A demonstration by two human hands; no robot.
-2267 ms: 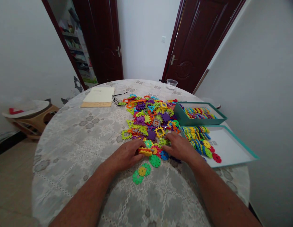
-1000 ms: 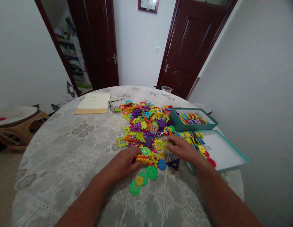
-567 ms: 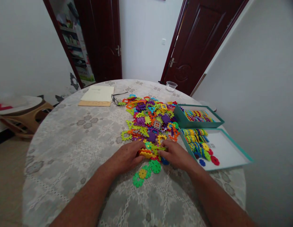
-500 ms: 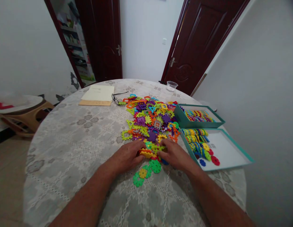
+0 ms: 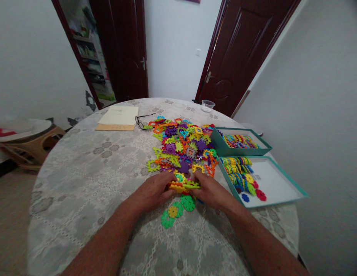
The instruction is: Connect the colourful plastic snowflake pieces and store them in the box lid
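Observation:
My left hand (image 5: 154, 191) and my right hand (image 5: 210, 191) meet over a small stack of yellow and orange plastic interlocking pieces (image 5: 182, 185), each gripping one end of it just above the round table (image 5: 86, 180). Directly in front of them lies a big heap of multicoloured interlocking pieces (image 5: 182, 143). A joined cluster of green discs with a yellow one (image 5: 177, 211) rests on the cloth right below my hands.
A teal box (image 5: 221, 143) full of pieces and its teal lid (image 5: 278, 184) with sorted rows of pieces lie at the right. A notebook (image 5: 118, 118), glasses (image 5: 142, 120) and a clear plastic cup (image 5: 207, 105) sit at the far side. Dark doors stand behind.
My right hand has come in from the pile at the right and joined my left hand on the yellow-orange stack. My left hand stayed about where it was.

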